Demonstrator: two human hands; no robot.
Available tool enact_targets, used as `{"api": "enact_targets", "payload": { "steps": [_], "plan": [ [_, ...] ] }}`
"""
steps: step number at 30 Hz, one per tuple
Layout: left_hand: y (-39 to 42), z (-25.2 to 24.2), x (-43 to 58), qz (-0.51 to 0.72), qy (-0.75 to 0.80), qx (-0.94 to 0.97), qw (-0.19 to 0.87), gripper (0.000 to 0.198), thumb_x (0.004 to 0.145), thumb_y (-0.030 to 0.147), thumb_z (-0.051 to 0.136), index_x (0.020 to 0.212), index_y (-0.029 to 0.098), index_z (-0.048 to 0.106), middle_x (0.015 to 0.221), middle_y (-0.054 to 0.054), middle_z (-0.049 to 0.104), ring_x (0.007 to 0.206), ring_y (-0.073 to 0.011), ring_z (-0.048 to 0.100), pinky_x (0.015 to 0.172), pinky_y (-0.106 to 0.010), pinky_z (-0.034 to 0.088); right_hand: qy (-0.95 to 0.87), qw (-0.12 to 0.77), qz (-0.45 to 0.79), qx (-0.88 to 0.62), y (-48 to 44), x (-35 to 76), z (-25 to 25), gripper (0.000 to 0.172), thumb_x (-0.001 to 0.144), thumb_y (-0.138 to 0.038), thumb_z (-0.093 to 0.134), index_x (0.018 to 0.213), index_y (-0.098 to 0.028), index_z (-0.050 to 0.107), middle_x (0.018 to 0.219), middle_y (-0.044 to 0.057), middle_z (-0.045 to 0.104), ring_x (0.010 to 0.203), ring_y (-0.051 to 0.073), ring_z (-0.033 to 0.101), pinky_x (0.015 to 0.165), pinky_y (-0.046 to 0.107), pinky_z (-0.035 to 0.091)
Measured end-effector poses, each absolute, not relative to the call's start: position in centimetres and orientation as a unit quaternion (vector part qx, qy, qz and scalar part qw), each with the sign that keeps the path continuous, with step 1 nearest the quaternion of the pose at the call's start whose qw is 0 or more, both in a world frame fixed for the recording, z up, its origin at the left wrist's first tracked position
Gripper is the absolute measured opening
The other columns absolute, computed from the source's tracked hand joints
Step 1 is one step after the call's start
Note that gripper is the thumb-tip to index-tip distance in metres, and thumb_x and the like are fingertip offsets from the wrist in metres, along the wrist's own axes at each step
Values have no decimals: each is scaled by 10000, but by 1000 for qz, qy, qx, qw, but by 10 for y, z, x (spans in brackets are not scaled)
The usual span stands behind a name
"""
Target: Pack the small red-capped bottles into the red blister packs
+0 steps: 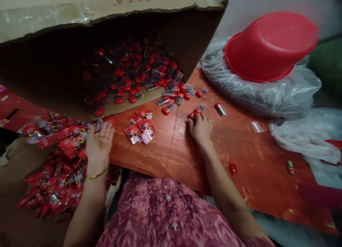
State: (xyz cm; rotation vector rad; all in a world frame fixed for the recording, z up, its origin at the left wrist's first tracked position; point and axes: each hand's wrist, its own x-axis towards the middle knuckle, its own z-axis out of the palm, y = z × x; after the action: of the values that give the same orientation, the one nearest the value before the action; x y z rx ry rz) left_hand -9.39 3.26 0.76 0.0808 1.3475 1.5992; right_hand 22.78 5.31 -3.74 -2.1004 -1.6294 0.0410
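My right hand [201, 128] is over the table, fingers curled onto small clear containers with red caps [191, 115] and dark contents. How firmly it grips them is partly hidden by the fingers. My left hand [99, 143] is palm up at the table's left front edge, fingers stretched out. Red printed plastic packets [72, 142] lie just beside it, and some clear plastic shows behind its fingertips. Between my hands rests a small group of red printed packets [140, 127]. More red-capped containers [169, 109] are scattered beyond my right hand.
A large cardboard box [157, 17] lies open toward me, with many red-capped containers inside. An upturned red tub [269, 47] sits on a filled clear plastic bag [256, 97] at right. Below left, a carton holds red packets [53, 190]. A loose red cap [233, 169] lies on the table [171, 158].
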Motion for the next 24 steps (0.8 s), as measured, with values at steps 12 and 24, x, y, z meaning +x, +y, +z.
{"api": "enact_targets", "payload": {
  "steps": [12,24],
  "plan": [
    [39,-20,-20,161,636,746,118,284,816,324,577,1047,216,702,1387,-116,496,1366,-352,295,1101,-562,212,-719,251,-21,-648,2,184,-53,355,877,-370,469,1109,-131,593,1216,182,575,1109,306,472,911,456,374],
    [46,-30,-16,108,630,767,65,370,865,376,500,1172,226,643,1358,-133,521,1328,-362,359,1072,-582,244,-765,342,34,-545,12,142,-30,195,902,-287,493,940,-178,650,1029,91,692,977,224,559,869,381,372]
  ]
}}
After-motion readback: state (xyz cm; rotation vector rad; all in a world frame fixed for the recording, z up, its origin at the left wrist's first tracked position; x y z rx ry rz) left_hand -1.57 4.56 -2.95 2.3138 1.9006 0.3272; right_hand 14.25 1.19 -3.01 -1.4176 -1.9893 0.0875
